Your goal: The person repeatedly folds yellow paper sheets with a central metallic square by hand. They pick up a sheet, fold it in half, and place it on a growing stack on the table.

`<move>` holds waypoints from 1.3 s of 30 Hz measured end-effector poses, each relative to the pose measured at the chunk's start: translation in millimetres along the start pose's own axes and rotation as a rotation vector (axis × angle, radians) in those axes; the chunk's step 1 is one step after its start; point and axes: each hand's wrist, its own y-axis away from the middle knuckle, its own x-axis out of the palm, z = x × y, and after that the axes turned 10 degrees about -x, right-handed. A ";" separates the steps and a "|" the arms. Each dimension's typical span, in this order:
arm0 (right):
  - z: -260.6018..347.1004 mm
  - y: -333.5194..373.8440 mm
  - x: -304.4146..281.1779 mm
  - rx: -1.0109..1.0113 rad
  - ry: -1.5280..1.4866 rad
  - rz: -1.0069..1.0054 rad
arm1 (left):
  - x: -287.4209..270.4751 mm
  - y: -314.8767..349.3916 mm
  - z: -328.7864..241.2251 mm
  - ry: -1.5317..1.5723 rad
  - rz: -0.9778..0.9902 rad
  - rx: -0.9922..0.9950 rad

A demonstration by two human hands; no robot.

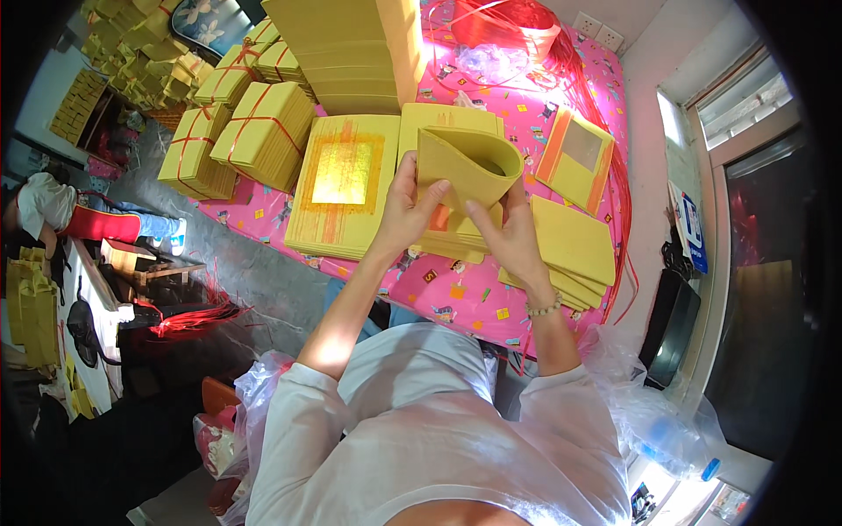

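A yellow paper pouch (456, 167) is held up in front of me, its upper end bowed apart into a rounded opening. My left hand (409, 206) grips its left side, thumb on the near face. On the right side, my right hand (511, 235) holds it the same way, thumb near the lower edge; a bead bracelet is on that wrist. Directly below and behind lies a stack of yellow paper (452, 245), partly hidden by the pouch and hands. Left of it is a stack of yellow sheets (303, 223) topped with a gold square in an orange frame.
A pink patterned cloth (474, 302) covers the table. Yellow pouches (574, 250) lie at right, near a flat printed piece (576, 162). Bundles tied with red string (263, 131) stand at left. Red strands (570, 61) trail down the right edge. Another person (96, 219) is at far left.
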 end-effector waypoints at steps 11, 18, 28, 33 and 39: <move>-12.8 -7.9 -4.3 0.044 0.012 -0.029 | 5.1 0.7 1.0 -0.143 -0.076 0.050; -0.3 -19.9 -15.1 0.261 -0.289 -0.032 | 1.2 -12.2 -37.0 -0.063 0.081 -0.290; -6.7 -19.7 -22.6 0.437 -0.470 -0.033 | -1.2 -15.0 -34.6 0.134 0.159 -0.613; -9.9 -17.3 -24.0 0.462 -0.480 -0.029 | 1.8 -13.6 -36.6 0.085 0.144 -0.623; -0.5 -15.6 -22.2 0.413 -0.423 -0.024 | 2.3 -9.5 -38.9 0.067 0.166 -0.596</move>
